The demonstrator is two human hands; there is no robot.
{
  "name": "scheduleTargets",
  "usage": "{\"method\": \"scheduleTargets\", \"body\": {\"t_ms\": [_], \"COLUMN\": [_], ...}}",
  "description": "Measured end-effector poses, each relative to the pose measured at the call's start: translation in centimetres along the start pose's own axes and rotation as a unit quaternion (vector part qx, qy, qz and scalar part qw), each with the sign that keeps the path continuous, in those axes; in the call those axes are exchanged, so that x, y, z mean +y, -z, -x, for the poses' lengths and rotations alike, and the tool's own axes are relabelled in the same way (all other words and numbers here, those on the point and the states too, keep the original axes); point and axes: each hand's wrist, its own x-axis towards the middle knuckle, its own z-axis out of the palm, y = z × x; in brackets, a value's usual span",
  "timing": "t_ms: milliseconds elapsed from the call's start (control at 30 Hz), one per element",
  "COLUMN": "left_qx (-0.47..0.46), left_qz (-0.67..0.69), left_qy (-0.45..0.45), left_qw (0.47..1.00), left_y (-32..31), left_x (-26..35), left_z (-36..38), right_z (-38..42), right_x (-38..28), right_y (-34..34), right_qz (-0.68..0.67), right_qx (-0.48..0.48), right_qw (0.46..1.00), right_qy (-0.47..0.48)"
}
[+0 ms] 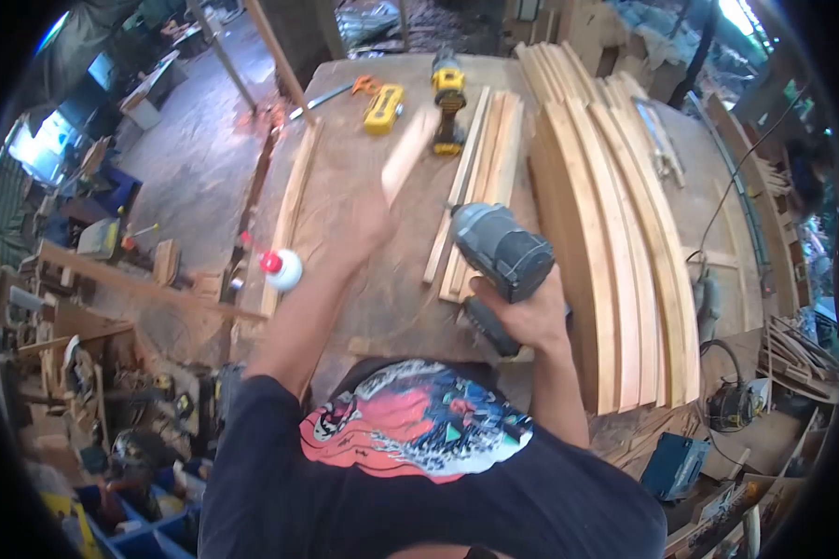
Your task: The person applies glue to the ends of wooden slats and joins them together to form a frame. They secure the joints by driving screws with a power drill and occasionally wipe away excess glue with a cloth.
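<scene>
My left hand (371,224) is closed on the near end of a short pale wood strip (408,154), which points up and away over the workbench (354,303); hand and strip are blurred. The grip of a grey and black power drill (505,250) is in my right hand (536,317), its head pointing up and to the left. Just beyond the drill lie several long thin wood strips (503,149). A yellow and black drill (447,98) stands farther back, beside a yellow case (383,109).
Stacked curved boards (615,252) fill the bench's right side. A white bottle with a red cap (284,269) is near the left edge, by a long wood strip (294,200). An orange-handled tool (365,86) lies at the back. Blue bins (144,522) stand at lower left.
</scene>
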Motion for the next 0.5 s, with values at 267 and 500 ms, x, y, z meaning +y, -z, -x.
{"method": "scheduleTargets", "body": {"t_ms": [267, 500], "left_qx": [-0.177, -0.141], "left_qz": [0.439, 0.711], "left_qy": [0.047, 0.053], "left_qw": [0.880, 0.687], "left_y": [15.9, 19.8], "left_x": [0.1, -3.0], "left_z": [10.9, 21.1], "right_z": [5.2, 4.7], "right_x": [3.4, 6.9], "right_y": [-4.3, -13.2], "right_qz": [-0.155, -0.202], "right_qx": [0.055, 0.009], "right_qw": [0.981, 0.975], "right_qy": [-0.103, -0.095]}}
